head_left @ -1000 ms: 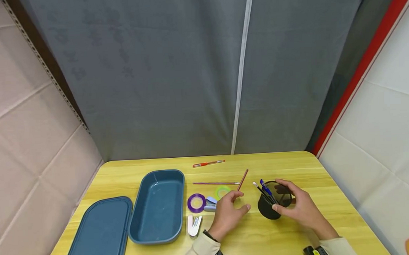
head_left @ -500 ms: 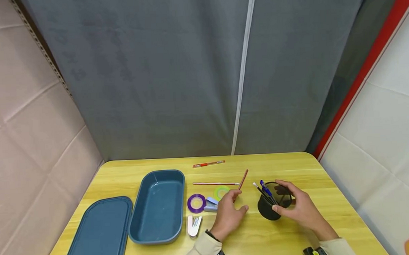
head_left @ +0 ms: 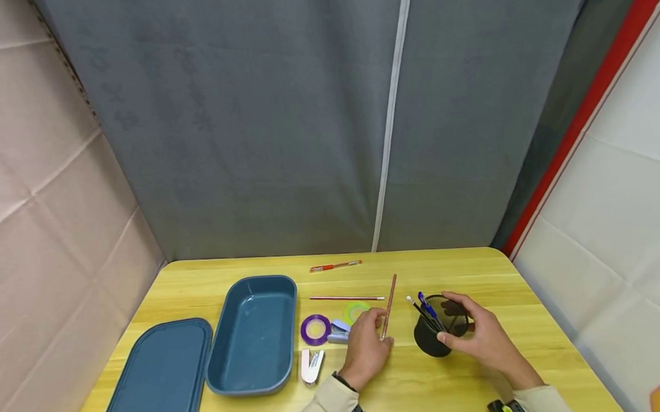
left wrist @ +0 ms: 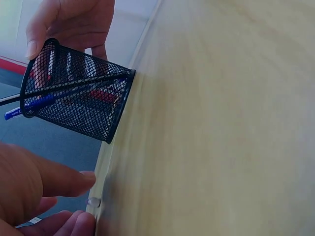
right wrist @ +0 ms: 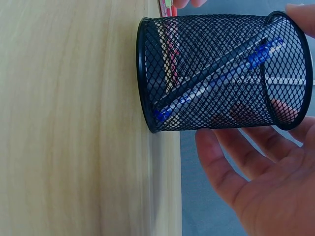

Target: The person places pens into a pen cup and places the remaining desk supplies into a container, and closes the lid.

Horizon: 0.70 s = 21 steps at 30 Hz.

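In the head view my left hand [head_left: 366, 348] is at a reddish pencil [head_left: 390, 298], fingers curled on one side and thumb on the other. The left wrist view shows the round pencil end [left wrist: 94, 202] between thumb and fingertips, low at the table surface. My right hand [head_left: 484, 334] grips a black mesh pen holder [head_left: 429, 344] near its rim, thumb in front and fingers behind. Inside stand a blue pen [head_left: 428, 305] and dark pencils; the pen also shows through the mesh in the right wrist view. The holder's base is at the tabletop.
Left of the hands are a purple tape roll [head_left: 304, 332], a green tape roll [head_left: 350, 309], a blue-grey stapler [head_left: 338, 336] and a white one [head_left: 312, 366]. Another pencil [head_left: 345, 298] and a red pen [head_left: 332, 267] lie behind. A blue bin [head_left: 211, 371] stands beside its lid [head_left: 160, 373].
My left thumb has drawn in toward the fingers around the pencil. The pencil has turned to point more straight away from me. My right hand stays on the pen holder.
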Each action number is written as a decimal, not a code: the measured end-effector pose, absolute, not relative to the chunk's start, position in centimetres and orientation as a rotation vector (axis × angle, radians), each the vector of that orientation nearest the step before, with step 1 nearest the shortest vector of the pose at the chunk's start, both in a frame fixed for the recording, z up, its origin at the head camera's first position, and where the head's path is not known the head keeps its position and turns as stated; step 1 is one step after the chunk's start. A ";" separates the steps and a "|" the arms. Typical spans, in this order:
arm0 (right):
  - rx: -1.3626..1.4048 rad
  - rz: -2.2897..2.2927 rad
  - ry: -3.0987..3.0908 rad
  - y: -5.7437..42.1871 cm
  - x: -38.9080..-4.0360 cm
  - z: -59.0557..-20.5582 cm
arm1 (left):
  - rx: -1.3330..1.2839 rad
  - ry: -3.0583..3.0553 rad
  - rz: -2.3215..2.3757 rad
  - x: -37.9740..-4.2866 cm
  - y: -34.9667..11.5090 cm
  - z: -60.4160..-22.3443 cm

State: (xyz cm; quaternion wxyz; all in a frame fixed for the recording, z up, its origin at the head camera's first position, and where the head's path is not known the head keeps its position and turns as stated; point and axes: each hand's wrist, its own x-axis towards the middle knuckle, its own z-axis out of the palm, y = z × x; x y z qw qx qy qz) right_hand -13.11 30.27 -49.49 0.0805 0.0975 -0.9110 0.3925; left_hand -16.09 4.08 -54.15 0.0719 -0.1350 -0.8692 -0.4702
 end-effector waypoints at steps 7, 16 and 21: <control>0.294 1.165 -2.728 30.4 -13.2 -49.7 | -0.404 -2.639 -1.349 -16.3 4.1 -54.0; 0.293 1.172 -2.731 30.4 -13.3 -49.7 | -0.466 -2.693 -1.230 -16.5 4.4 -53.6; 0.267 1.143 -2.741 30.5 -13.4 -50.1 | -0.479 -2.715 -1.240 -16.8 4.4 -53.7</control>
